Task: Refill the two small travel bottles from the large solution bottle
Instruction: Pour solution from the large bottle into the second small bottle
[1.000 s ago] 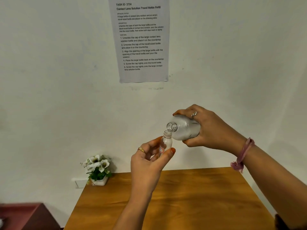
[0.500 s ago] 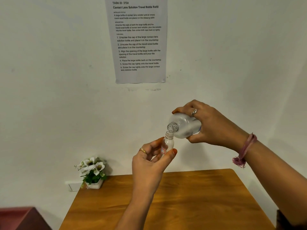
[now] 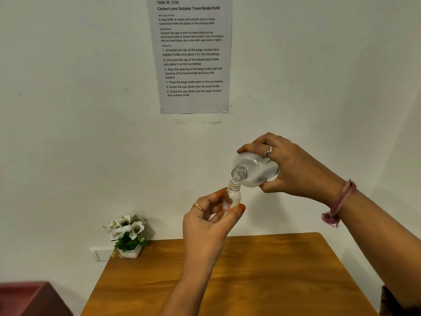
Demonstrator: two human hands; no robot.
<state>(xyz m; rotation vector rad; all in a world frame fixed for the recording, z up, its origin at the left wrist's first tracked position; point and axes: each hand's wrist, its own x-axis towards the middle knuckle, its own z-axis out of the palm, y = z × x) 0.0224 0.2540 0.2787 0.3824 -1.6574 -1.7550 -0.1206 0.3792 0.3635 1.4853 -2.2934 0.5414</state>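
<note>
step: I'm mid-pour, large bottle into small bottle, both held up in the air above the worktop.

left hand: fingers pinch the small bottle low on its body, thumb on the near side, the others behind. Bottle upright, open threaded neck sticking out above the fingertips.

right hand: fingers wrapped round the large bottle's body, index finger along the top, thumb under. Bottle tipped close to level, mouth pointing left and slightly down.

mouth gap: large mouth sits just above the small neck and a touch to its right, nearly touching. Can't tell if the rims actually meet.

flow: no stream visible. Can't say whether liquid is passing yet.

fill level: small bottle looks milky white through the wall, level not readable. I'd watch the neck, not the body.

how I'd do it: rest the large lip on the small rim if possible, keeps the two from drifting. Tilt by rolling the right wrist slowly; the large mouth is far wider than the small neck, so a fast tip will likely spill over the left fingertips. Hold the left wrist dead still, small bottle vertical.

stop point: level the large bottle before the liquid reaches the threads.

risk: a low, light pinch means the small bottle could twist if the big one pushes on it.

second small bottle: not in view, same for the caps.
</note>
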